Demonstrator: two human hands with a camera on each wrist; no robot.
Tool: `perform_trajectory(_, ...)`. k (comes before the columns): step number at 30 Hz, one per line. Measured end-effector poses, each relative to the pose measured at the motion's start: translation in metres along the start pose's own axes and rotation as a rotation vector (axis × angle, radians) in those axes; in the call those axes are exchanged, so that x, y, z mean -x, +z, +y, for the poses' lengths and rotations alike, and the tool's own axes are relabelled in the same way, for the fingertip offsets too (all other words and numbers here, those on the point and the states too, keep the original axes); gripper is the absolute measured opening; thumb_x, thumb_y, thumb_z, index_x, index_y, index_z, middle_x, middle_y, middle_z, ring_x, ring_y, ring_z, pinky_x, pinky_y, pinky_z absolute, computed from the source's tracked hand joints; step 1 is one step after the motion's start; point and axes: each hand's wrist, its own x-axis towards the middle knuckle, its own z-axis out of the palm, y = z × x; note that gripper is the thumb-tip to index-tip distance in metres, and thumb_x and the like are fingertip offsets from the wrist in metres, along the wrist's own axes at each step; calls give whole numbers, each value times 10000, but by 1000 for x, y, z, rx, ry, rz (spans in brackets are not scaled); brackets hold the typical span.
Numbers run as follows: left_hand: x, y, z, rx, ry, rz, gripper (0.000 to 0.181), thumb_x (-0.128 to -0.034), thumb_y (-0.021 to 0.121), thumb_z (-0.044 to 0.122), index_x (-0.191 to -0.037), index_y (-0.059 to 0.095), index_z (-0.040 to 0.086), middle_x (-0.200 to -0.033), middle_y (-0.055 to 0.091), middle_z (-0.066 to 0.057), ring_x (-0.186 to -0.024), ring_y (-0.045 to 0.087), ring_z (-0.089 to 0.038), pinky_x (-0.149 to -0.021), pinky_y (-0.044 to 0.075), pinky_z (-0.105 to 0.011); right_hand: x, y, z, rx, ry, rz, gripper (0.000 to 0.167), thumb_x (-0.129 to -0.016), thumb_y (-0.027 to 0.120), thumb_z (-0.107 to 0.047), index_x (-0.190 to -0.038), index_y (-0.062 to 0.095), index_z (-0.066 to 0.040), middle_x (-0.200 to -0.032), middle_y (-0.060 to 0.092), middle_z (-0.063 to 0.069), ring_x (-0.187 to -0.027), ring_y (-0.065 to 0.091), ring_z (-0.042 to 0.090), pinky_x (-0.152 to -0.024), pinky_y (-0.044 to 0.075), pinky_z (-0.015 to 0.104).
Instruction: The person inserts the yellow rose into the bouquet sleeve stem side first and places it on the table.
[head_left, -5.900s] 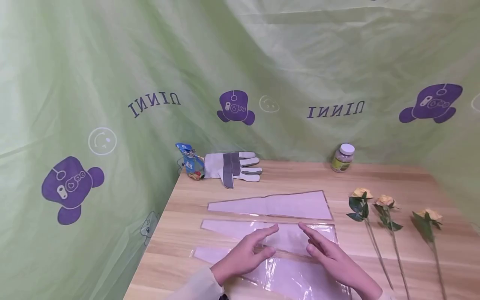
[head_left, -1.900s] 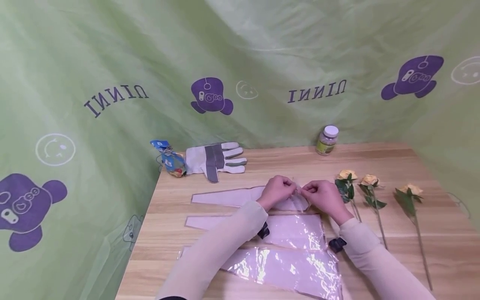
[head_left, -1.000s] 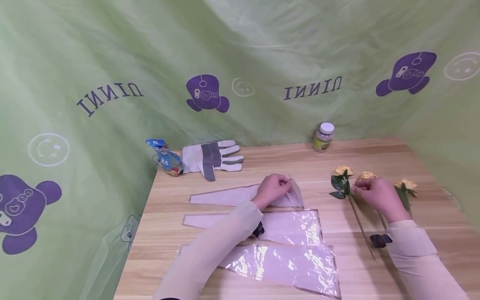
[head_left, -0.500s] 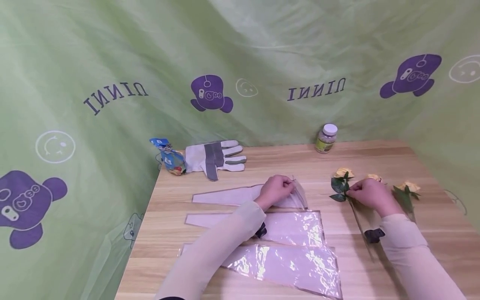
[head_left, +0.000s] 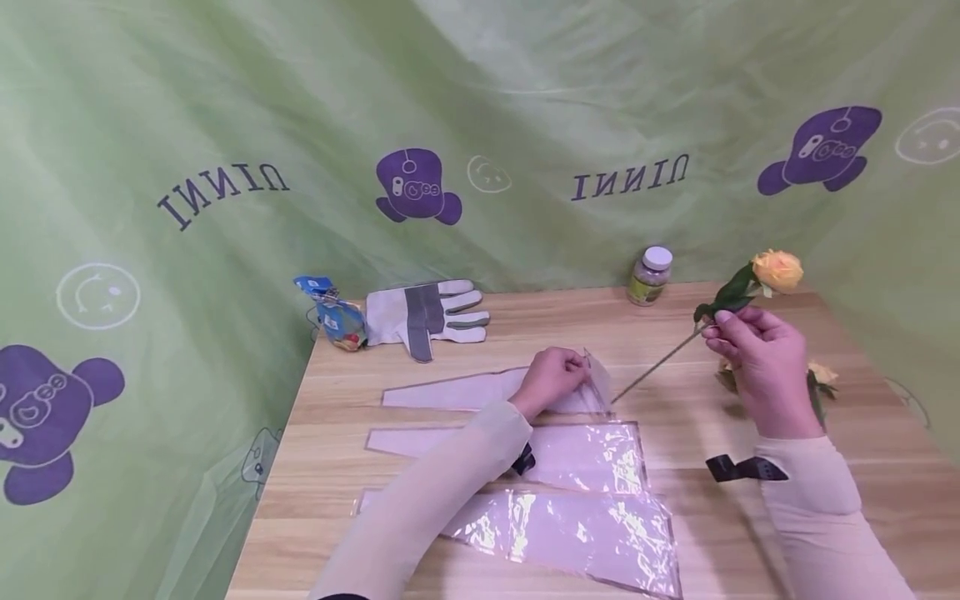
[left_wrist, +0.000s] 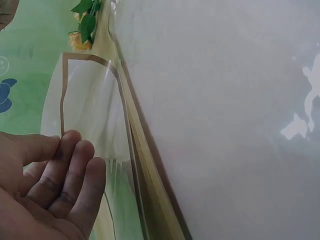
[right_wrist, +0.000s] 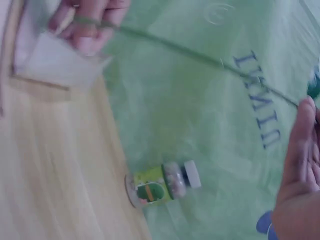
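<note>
My left hand [head_left: 551, 383] pinches the brown-edged rim of the far clear flower sleeve [head_left: 442, 392], lifting its wide right end off the table. In the left wrist view, thumb and fingertips hold the film [left_wrist: 85, 95], which stands apart from the layer beside it. My right hand [head_left: 768, 367] holds a yellow-orange rose [head_left: 777, 271] by its stem just under the leaves. The rose is tilted, bloom up to the right, with the stem's lower end beside the sleeve's raised mouth. Whether the tip is inside cannot be told. The right wrist view is blurred.
Two more sleeves lie flat nearer me, a middle one [head_left: 585, 454] and a front one [head_left: 592, 533]. Two other roses [head_left: 822, 372] are partly hidden behind my right hand. At the back are a jar [head_left: 649, 279], a work glove [head_left: 427, 317] and a blue bag [head_left: 341, 321].
My right hand left the sleeve, took the leftmost rose from the table, raised it and swung its stem toward the sleeve's mouth. My left hand keeps its pinch on the sleeve.
</note>
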Motion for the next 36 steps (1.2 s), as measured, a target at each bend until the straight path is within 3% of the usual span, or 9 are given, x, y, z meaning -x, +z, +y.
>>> perform_trajectory(5, -1, 2, 2, 41, -33, 12, 46, -889, 765, 67, -930, 777, 83, -748, 678, 89, -678, 626, -41, -639, 535, -185, 3, 10, 15, 145, -138, 140, 183, -869, 745, 93, -947, 588, 143, -835, 714, 219, -712, 740, 259, -714, 598, 338)
perform_trajectory(9, -2, 5, 5, 62, -30, 2, 60, -882, 768, 66, -940, 779, 72, -751, 684, 82, -679, 636, -44, -637, 546, -189, 11, 13, 20, 158, -232, 202, 184, -860, 749, 97, -947, 599, 157, -826, 704, 243, -698, 737, 275, -699, 592, 360)
perform_trajectory(13, -3, 8, 6, 82, -32, 4, 72, -885, 771, 73, -956, 779, 65, -753, 695, 75, -674, 661, -68, -625, 553, -194, 16, 21, 15, 128, -354, 162, 200, -853, 759, 93, -928, 589, 165, -811, 692, 261, -679, 734, 286, -665, 600, 354)
perform_trajectory(16, -4, 8, 6, 112, -48, 15, 73, -892, 775, 74, -961, 779, 51, -756, 711, 53, -689, 696, -125, -616, 563, -206, 19, 27, 12, 175, -384, 78, 225, -860, 747, 97, -989, 595, 201, -818, 696, 256, -681, 735, 281, -664, 608, 346)
perform_trajectory(19, -3, 9, 6, 165, -66, 13, 76, -901, 764, 51, -971, 776, 22, -760, 722, 18, -717, 724, -206, -617, 585, -240, 21, 29, 14, 290, -369, 28, 240, -875, 732, 90, -1053, 617, 203, -839, 709, 238, -685, 736, 251, -675, 609, 324)
perform_trajectory(22, -2, 10, 8, 222, -79, -2, 82, -913, 745, 32, -982, 769, -3, -762, 728, -7, -747, 736, -251, -642, 607, -287, 23, 24, 21, 330, -333, 58, 212, -882, 730, 77, -1041, 626, 169, -845, 705, 231, -690, 737, 246, -685, 606, 322)
perform_trajectory(31, -2, 15, 6, 386, -154, 0, 44, -903, 736, -18, -932, 749, 11, -748, 724, -53, -728, 731, -216, -679, 619, -326, 14, -8, 43, 154, -92, 308, 280, -859, 789, 19, -1052, 604, 101, -871, 712, 213, -742, 749, 261, -687, 610, 332)
perform_trajectory(36, -1, 15, 6, 444, -173, 1, 45, -896, 749, -7, -936, 749, 13, -751, 730, -79, -716, 729, -212, -661, 615, -301, 14, -21, 55, 100, 7, 293, 282, -862, 789, 21, -1026, 563, 63, -894, 738, 187, -767, 753, 243, -705, 609, 312)
